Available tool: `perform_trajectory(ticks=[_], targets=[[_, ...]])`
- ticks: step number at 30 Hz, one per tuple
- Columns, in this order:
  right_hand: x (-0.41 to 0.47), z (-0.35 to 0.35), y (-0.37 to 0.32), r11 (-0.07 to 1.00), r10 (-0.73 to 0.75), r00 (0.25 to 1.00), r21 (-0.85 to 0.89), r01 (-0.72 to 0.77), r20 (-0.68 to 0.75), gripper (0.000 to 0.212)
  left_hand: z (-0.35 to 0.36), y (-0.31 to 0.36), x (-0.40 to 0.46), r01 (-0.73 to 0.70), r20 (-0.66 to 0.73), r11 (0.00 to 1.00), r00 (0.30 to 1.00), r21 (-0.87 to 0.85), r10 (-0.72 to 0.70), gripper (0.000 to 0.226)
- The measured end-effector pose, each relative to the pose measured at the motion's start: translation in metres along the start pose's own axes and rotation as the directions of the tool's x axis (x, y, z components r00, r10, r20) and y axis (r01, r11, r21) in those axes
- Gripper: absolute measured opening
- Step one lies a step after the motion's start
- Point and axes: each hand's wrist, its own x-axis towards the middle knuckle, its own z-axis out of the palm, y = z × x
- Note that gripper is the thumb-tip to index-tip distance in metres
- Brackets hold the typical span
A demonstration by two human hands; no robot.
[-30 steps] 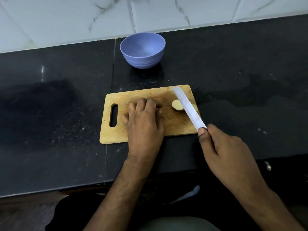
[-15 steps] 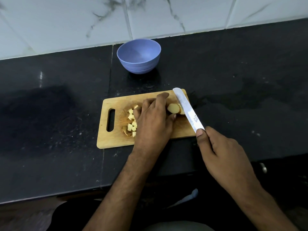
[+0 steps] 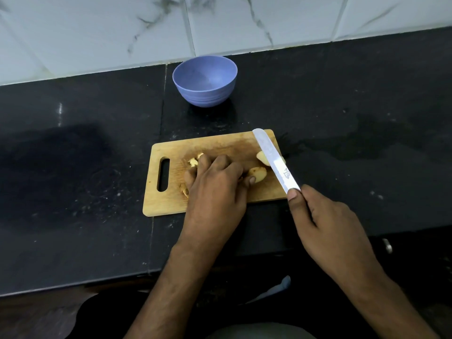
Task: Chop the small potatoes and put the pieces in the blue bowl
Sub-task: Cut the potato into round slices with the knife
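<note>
Cutting board [image 3: 171, 199]: wooden, handle slot at its left end, lying flat on the black desk [image 3: 73, 167] near the front edge.

Left hand [image 3: 215, 189]: palm down on the board's middle, fingers curled over a heap of chopped potato pieces [image 3: 193, 162] that show at the fingertips; whether the grip actually holds any piece cannot be told.

Potato halves: one [image 3: 258, 173] just right of the left thumb, another [image 3: 262, 158] farther right, partly under the blade.

Right hand [image 3: 327, 223]: grip closed round the handle of a knife [image 3: 274, 160], whose blade slants far-left across the board's right end.

Blue bowl [image 3: 205, 80]: upright on the desk, beyond the board, near the tiled wall [image 3: 97, 33]; no pieces visible inside.
</note>
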Motion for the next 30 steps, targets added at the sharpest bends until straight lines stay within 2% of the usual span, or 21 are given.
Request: perform_trajectory(ticks=[4, 8, 10, 12, 14, 17, 21, 26, 30], targets=[[0.001, 0.0, -0.002, 1.0, -0.007, 1.0, -0.013, 0.007, -0.002, 0.038, -0.002, -0.004, -0.003, 0.046, 0.043, 0.996, 0.998, 0.071, -0.05, 0.03], [0.002, 0.0, -0.003, 0.999, -0.002, 1.0, -0.037, 0.002, -0.002, 0.038, -0.003, -0.002, -0.003, 0.027, 0.009, 0.999, 1.0, 0.04, -0.027, 0.029], [0.001, 0.001, -0.001, 0.999, 0.0, 1.0, -0.044, 0.0, -0.005, 0.038, -0.006, -0.003, -0.001, -0.075, 0.098, 0.997, 0.992, 0.0, 0.075, 0.038], [0.001, 0.001, 0.0, 0.999, -0.003, 1.0, -0.045, 0.002, -0.014, 0.037, -0.008, -0.004, 0.002, -0.188, 0.251, 0.982, 0.95, -0.011, 0.185, 0.045], [0.001, 0.0, -0.001, 0.999, -0.011, 1.0, -0.042, 0.011, -0.005, 0.037, -0.009, -0.006, 0.005, -0.234, 0.32, 0.972, 0.922, 0.008, 0.219, 0.051], [0.001, 0.0, -0.003, 1.0, -0.012, 1.0, -0.028, 0.012, 0.001, 0.036, -0.008, -0.007, 0.008, -0.235, 0.296, 0.971, 0.931, 0.046, 0.211, 0.051], [0.001, -0.001, -0.004, 0.999, -0.015, 1.0, -0.038, 0.015, -0.004, 0.036, -0.005, -0.007, 0.016, -0.204, 0.233, 0.979, 0.953, 0.017, 0.195, 0.029], [0.0, -0.002, -0.005, 0.998, -0.009, 1.0, -0.057, 0.008, -0.006, 0.036, 0.002, -0.004, 0.013, -0.158, 0.165, 0.985, 0.976, 0.072, 0.144, 0.04], [-0.004, -0.002, -0.007, 0.993, -0.026, 1.0, -0.112, 0.027, 0.012, 0.033, 0.006, -0.011, -0.002, -0.097, 0.103, 0.995, 0.99, -0.004, 0.097, 0.044]])
